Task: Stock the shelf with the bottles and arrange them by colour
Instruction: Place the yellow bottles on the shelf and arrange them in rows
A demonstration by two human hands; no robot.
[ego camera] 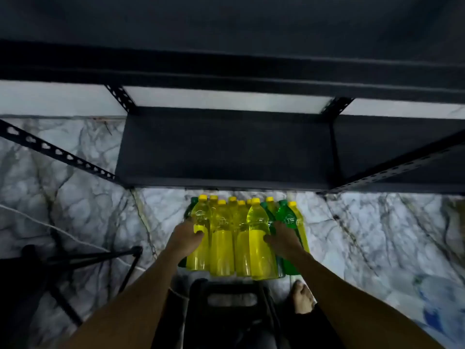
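Because the clear plastic bottles stand packed together on the pale marbled floor (75,210), just in front of the black metal shelf (226,147), you reach both arms down to them. Most of the cluster is yellow bottles with yellow caps (222,238); a few green bottles (286,217) stand at its right edge, and one shows at the far left. Your left hand (185,239) curls its grip around the leftmost yellow bottle (200,238). Your right hand (285,241) wraps its grip around the tall yellow bottle (259,238) beside the green ones. The shelf board in view holds no bottles, so stocking probably begins here, yellows first.
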